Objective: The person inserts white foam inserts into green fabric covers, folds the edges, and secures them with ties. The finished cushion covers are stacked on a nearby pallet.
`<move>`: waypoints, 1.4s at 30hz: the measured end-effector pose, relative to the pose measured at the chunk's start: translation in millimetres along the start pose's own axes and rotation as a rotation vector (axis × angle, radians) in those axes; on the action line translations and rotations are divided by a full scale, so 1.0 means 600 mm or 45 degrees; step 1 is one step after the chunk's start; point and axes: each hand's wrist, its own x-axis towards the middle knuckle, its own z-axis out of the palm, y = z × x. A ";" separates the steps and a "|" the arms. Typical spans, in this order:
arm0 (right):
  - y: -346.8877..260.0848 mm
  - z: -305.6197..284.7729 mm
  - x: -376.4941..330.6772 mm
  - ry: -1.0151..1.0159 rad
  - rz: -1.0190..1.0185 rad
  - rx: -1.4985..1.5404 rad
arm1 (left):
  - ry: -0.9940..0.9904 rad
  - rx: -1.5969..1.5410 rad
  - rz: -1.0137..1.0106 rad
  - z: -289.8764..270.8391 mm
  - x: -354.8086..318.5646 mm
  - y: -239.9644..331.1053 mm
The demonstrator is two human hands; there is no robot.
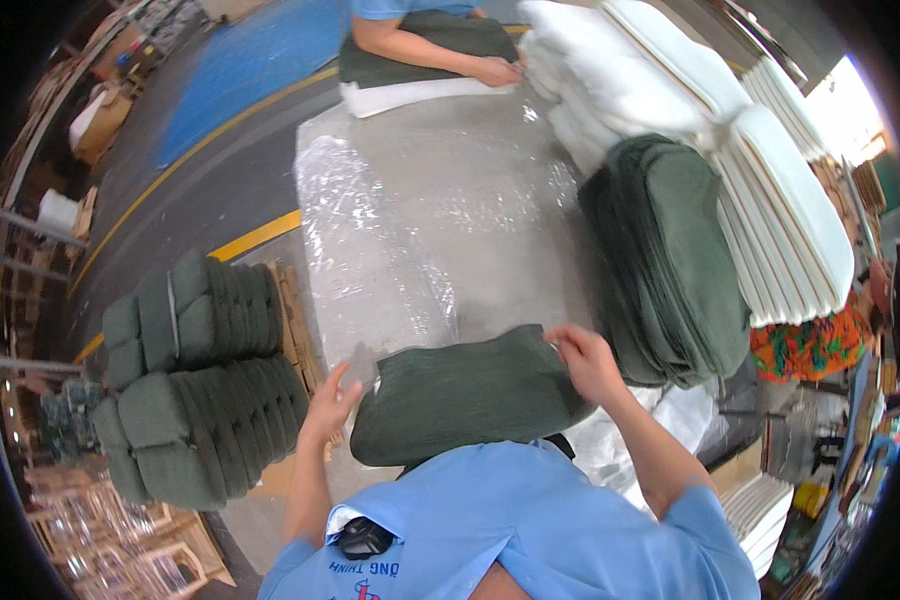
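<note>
A dark green fabric cover point(460, 395) lies flat in front of me at the near edge of the table, against my shirt. Its far edge is slightly wavy. Beside its left end is my left hand point(330, 405), fingers apart and holding nothing I can see. My right hand point(585, 362) has its thumb and fingers pinched at the cover's far right corner. Just right of that hand stands a tall stack of similar dark green covers point(670, 260).
Plastic film point(370, 240) lies over the grey table point(510, 250). White foam pads point(785, 210) and fluffy white filling point(600, 80) sit far right. Finished-looking green cushions point(205, 420) are stacked at left. Across the table, a person's hand point(495, 70) rests by another green cover point(430, 50).
</note>
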 end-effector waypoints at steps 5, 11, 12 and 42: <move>-0.096 0.016 -0.115 -0.455 -0.459 -0.500 | -0.434 -1.286 -0.368 0.026 -0.144 -0.039; -0.158 0.113 -0.046 -0.415 -0.824 -1.036 | -0.405 -1.540 -0.204 0.016 -0.029 -0.016; -0.157 0.124 -0.026 -0.381 -0.797 -1.104 | -0.341 -1.595 -0.154 0.008 -0.022 0.002; -0.117 0.066 -0.050 0.021 0.087 0.721 | -0.495 -1.668 -0.157 0.252 0.069 0.253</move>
